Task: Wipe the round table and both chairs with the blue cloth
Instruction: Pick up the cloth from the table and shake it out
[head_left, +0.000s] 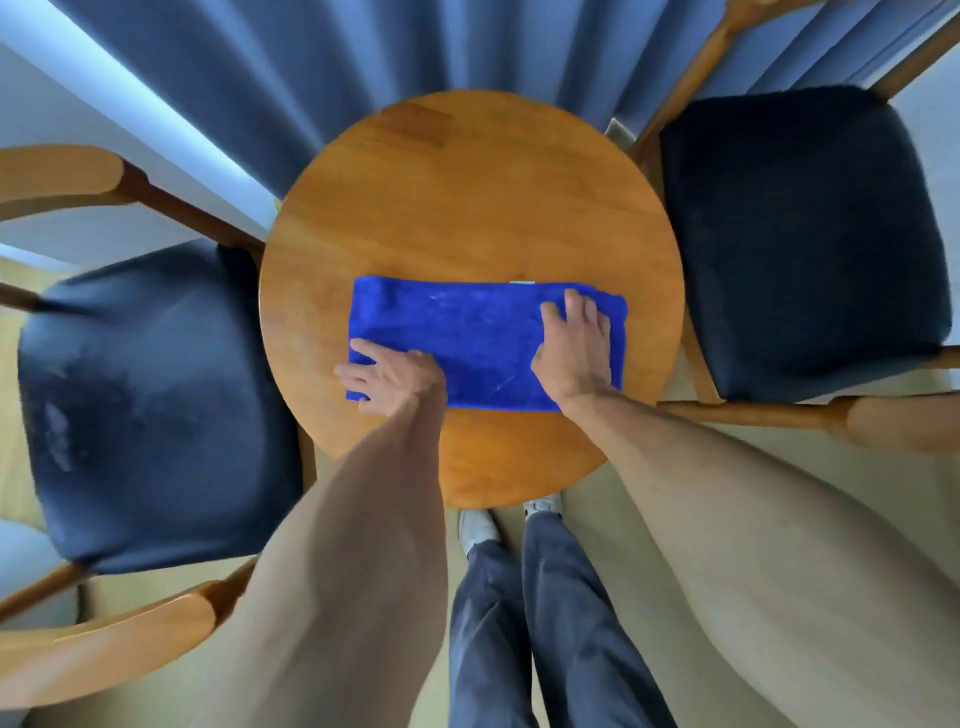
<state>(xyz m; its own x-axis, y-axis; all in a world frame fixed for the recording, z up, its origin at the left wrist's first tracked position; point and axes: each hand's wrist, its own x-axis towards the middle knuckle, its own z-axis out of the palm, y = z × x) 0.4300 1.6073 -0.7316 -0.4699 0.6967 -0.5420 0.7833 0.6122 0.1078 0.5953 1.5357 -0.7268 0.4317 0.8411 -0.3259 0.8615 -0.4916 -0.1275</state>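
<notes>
Head view, looking straight down. Round wooden counter (467, 197) sits centre frame, warm orange-brown top, bare apart from the cloth. Blue cloth (467, 338) lies flat on the near half of the counter, folded into a long rectangle running left to right; a small white tag shows at its far edge.

Left hand (387, 376) rests on the near left corner of the cloth, palm down, fingers spread and pointing left, some of them over the cloth's edge onto the wood. Not gripping; fingers apart, pressed flat.

Right hand (574, 345) lies on the right end of the cloth, palm down, fingers spread toward the far right corner. Also flat and open, nothing pinched.

Both forearms bare, reaching in from the bottom of the frame.

Left chair (150, 405): dark blue padded seat, pale scuffed or dusty patches on the cushion, wooden frame and curved armrests; seat edge just beside the counter's left rim. Right chair (800, 239): same dark seat and wooden frame, close against the counter's right rim.

Blue curtain (322, 67) hangs in folds behind the counter. Below the near rim, the person's legs in dark blue trousers (519, 623) and light shoes (478, 530) on a pale floor.
</notes>
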